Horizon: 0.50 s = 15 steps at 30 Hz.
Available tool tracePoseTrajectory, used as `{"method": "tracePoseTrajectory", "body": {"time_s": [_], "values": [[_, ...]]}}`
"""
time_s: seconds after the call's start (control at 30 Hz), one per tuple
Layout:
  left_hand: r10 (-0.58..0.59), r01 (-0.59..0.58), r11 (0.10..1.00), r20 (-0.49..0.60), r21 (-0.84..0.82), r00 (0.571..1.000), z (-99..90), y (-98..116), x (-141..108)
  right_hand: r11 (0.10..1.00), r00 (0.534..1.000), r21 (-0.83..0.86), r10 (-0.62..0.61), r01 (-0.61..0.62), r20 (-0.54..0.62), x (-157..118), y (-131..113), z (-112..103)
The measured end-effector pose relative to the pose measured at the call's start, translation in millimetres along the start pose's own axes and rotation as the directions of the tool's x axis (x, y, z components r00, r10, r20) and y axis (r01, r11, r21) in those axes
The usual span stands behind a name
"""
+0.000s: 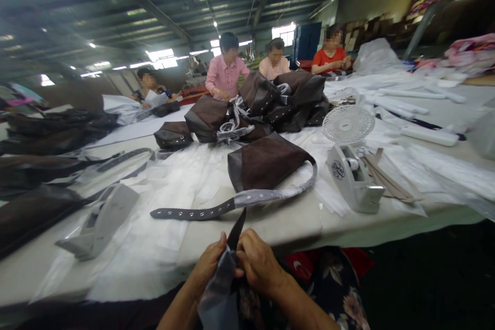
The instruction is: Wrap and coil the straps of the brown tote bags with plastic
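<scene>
At the table's front edge, my left hand (212,262) is closed round a dark strap (236,230) and the clear plastic (217,291) over its lower part. The strap's pointed end sticks up between my hands. My right hand (258,259) pinches the same strap from the other side, its fingers curled and partly hidden. Just beyond them lies a brown bag (266,162) with dark corners. Its long strap (193,214) reaches left, with a row of metal eyelets at its bare end and plastic wrapped round the rest.
Tape dispensers stand left (104,221) and right (353,178), the right one beside a small white fan (348,125). More brown bags (286,98) are heaped behind, with others at left (34,211). Plastic sheets (154,201) cover parts of the table. Several people work across it.
</scene>
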<state>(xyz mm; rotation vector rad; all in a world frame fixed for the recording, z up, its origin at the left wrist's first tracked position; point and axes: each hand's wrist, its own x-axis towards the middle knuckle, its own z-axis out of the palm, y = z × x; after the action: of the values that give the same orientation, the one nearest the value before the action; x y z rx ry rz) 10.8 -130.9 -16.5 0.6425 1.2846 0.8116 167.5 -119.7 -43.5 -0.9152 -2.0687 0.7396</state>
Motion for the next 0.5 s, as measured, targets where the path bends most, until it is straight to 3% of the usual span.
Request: {"method": "tracePoseTrajectory", "body": {"time_s": [0.17,0.3,0.5], "values": [[-0.066,0.069,0.997,0.075,-0.037,0.995,11.2,2,-6,0.984,0.979,0.019,0.177,-0.176,-0.106,1,7,14],[-0.113,0.124,0.981,0.08,-0.152,0.99,19.0,-1,-6,0.96,0.962,-0.102,0.249,-0.261,-0.116,4,10,18],[-0.071,0.093,0.971,0.107,-0.22,0.992,15.4,-8,6,0.958,0.951,-0.065,0.265,-0.278,-0.159,20,20,0]]}}
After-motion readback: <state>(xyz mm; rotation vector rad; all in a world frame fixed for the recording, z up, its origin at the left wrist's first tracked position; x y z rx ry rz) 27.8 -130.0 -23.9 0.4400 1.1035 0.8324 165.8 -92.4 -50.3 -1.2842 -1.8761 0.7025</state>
